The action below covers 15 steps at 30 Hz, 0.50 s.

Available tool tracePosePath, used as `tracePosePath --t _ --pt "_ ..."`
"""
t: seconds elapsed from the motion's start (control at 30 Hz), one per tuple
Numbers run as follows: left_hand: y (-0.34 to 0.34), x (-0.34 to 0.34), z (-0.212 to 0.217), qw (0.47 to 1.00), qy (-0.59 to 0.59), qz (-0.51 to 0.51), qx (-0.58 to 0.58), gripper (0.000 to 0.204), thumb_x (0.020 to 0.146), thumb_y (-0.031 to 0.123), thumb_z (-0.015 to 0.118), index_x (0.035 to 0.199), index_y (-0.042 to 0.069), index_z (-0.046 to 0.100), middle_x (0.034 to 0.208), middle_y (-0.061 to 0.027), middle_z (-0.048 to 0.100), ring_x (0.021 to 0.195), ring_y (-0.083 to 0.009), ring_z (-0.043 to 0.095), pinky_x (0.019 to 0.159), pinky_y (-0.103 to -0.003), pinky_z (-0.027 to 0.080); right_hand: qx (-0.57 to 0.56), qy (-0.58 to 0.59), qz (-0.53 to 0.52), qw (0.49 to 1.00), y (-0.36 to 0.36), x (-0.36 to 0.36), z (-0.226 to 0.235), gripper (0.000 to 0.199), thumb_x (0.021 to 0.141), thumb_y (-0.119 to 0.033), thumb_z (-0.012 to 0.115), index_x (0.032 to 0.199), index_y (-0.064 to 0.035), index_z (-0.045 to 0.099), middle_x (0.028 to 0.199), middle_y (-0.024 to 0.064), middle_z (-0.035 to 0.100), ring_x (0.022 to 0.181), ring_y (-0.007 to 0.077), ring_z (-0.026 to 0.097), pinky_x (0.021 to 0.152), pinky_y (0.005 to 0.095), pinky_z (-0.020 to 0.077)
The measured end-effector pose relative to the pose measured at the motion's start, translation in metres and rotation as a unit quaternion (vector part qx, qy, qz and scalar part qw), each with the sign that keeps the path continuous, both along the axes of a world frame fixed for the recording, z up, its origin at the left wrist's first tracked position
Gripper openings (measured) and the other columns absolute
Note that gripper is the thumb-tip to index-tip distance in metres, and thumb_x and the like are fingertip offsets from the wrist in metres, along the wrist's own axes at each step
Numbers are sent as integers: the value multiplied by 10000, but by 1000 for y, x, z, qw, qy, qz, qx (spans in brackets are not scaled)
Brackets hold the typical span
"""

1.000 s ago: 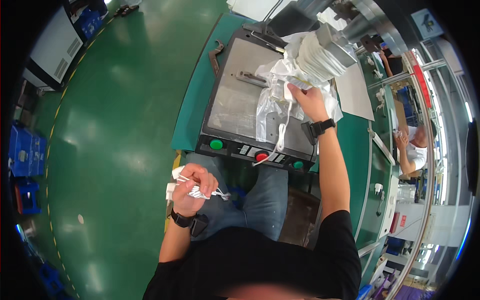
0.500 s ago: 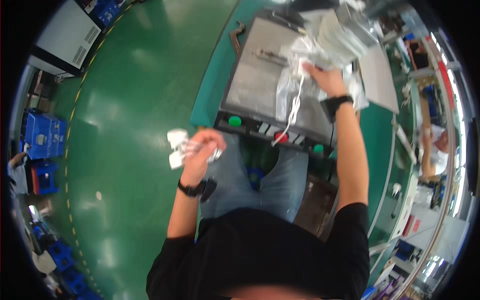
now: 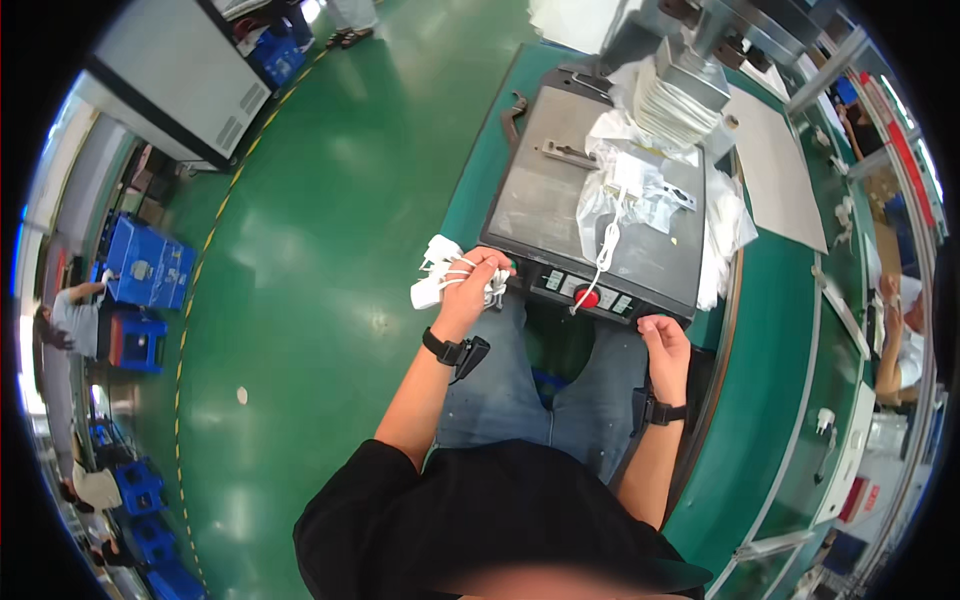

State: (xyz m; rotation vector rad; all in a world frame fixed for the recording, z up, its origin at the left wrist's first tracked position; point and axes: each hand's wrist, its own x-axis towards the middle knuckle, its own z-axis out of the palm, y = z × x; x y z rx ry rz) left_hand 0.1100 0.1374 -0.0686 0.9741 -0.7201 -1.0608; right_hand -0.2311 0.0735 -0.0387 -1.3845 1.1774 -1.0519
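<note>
My left hand [image 3: 468, 290] is closed around a white power adapter [image 3: 427, 292] and its bundled white cable. Its fingertips touch the left end of the machine's front panel [image 3: 545, 280], where a bit of green button [image 3: 515, 268] shows. My right hand [image 3: 667, 352] is at the panel's right end, fingers curled in and fingertips against the panel; the spot beneath them is hidden. Another white adapter [image 3: 627, 175] lies on clear plastic film on the grey machine bed [image 3: 535, 195]. Its white cable [image 3: 608, 245] hangs over the front edge, past a red button [image 3: 586, 297].
A metal press head [image 3: 695, 75] stands over the back of the bed, with white wrapping below it. A metal clamp bar [image 3: 570, 153] lies on the bed. Blue crates [image 3: 150, 265] stand on the floor at left. Another person [image 3: 905, 320] sits at the far right.
My right hand has left the adapter on the bed and come down to the panel's right end. My left hand, still holding its adapter, has moved right to the panel's left end.
</note>
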Motion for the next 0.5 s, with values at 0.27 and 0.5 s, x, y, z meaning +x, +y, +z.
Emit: tracePosePath --t 0.27,0.5 --pt "36 -35 71 976 -202 26 -71 312 1023 177 499 1286 15 537 1149 -82 637 1089 -174 604 919 -323 482 -167 76 333 925 34 107 93 535 832 -66 741 1314 -10 517 1175 75 633 1116 176 588 1013 354 448" --pt "40 -48 119 951 -308 22 -35 419 1005 186 531 1380 10 467 1178 -69 589 1042 -169 558 905 -324 465 48 -60 433 898 33 154 86 578 816 9 661 1364 -3 477 1208 71 621 1141 163 586 996 326 467"
